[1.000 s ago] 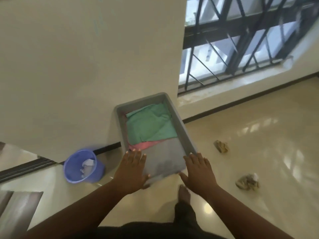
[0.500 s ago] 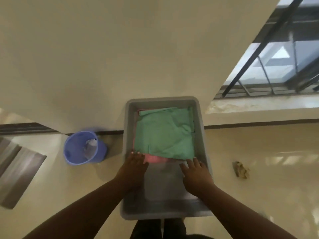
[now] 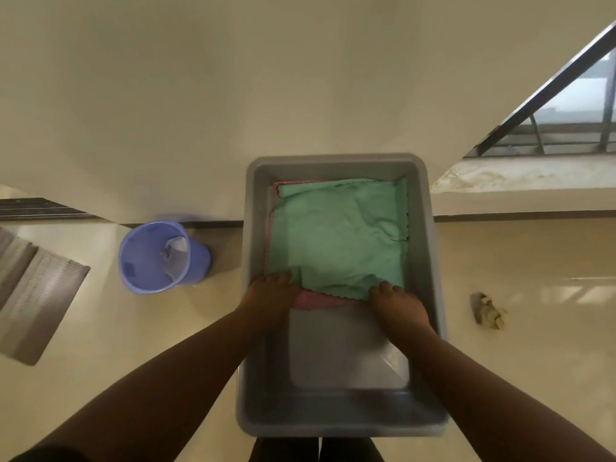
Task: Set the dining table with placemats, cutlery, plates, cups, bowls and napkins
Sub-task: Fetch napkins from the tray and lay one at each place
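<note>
Tub (image 3: 423,248) fills the centre of my view: grey plastic, rectangular, rounded corners, deep walls, sitting on the glossy cream floor (image 3: 520,361) against the wall (image 3: 200,95). Inside it, toward 12 o'clock, lies a green cloth (image 3: 336,235), soft and rumpled, with a scalloped edge. Under it a pink cloth (image 3: 313,300) shows as a strip along the 6 o'clock edge and a thin line at 9 o'clock. The tub's near half shows bare grey bottom.

I see both hands inside the tub, apart, one at each near corner of the cloths. The left hand (image 3: 271,295) lies palm down on the green cloth's corner, fingers curled at its edge. The right hand (image 3: 398,305) does the same at the other corner. I cannot tell whether either truly grips the fabric or only presses on it.

At 9 o'clock of the tub stands a round blue bin (image 3: 156,258) holding crumpled pale scraps. At 3 o'clock a tan crumpled wad (image 3: 486,311) lies on the floor. A dark window grille (image 3: 546,95) sits at 2 o'clock.
</note>
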